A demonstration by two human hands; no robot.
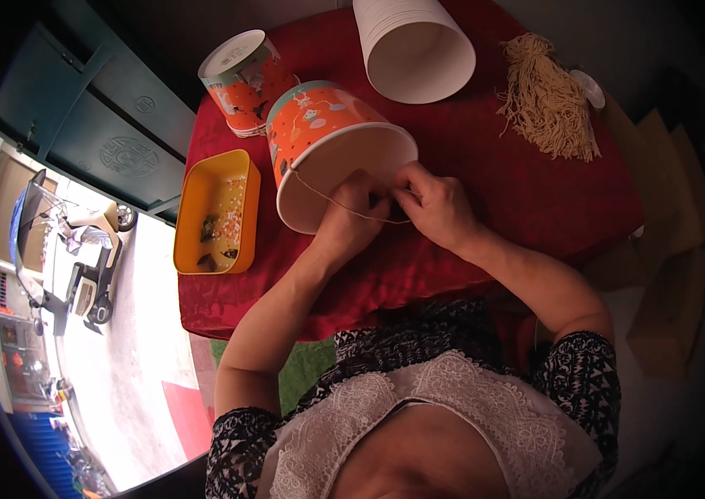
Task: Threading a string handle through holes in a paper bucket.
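Note:
A paper bucket (327,125), orange with a pale green band and white inside, lies tipped on the table with its open mouth toward me. A thin tan cord (319,190) starts at a hole on the left of its rim and crosses the mouth. My left hand (354,212) reaches into the mouth, fingers closed; what they pinch is hidden. At the right side of the rim, my right hand (436,204) is closed in a pinch where the cord runs in under it. The fingertips of both hands nearly meet.
A yellow tray (184,220) holding small beads and dark bits stands left. Behind are a similar orange bucket (254,87), upside down, and a stack of white buckets (419,58). Tan cords (545,100) lie bundled at right on the red tablecloth (502,179). Cardboard boxes (668,308) stand beyond.

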